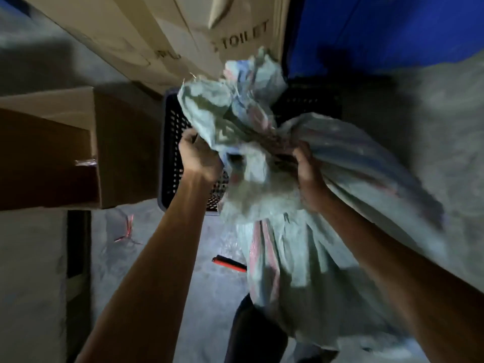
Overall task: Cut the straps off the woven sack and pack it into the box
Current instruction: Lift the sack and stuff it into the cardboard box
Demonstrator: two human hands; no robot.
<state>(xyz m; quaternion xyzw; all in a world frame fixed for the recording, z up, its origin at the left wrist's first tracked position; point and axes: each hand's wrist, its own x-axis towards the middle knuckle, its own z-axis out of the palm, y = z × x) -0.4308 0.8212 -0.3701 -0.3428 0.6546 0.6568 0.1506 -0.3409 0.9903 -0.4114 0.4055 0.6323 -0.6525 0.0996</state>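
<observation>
From my remote view, both forearms reach up the middle of the frame. Left hand [200, 157] has its fingers curled into the bunched cloth of the woven sack [264, 179]; right hand [310, 174] likewise grips a gathered fold, its fingertips buried in fabric so I cannot see them. The sack is pale, crumpled, with faint pink stripes, held up in the air between the hands, its tail hanging toward the floor and covering part of a dark trouser leg. I cannot make out any straps; motion blur smears the cloth. On the grey concrete floor [183, 271] below lies a red-and-black tool [230, 263], half hidden by the sack, kind uncertain. Behind the sack sits a dark perforated crate [171, 153], mostly covered. To the left a brown cardboard box [123, 148], cut off at the edge. Farther back, a tall carton [170, 35] printed "TOILET", and a blue surface [379, 30] at right. Lighting dim.
</observation>
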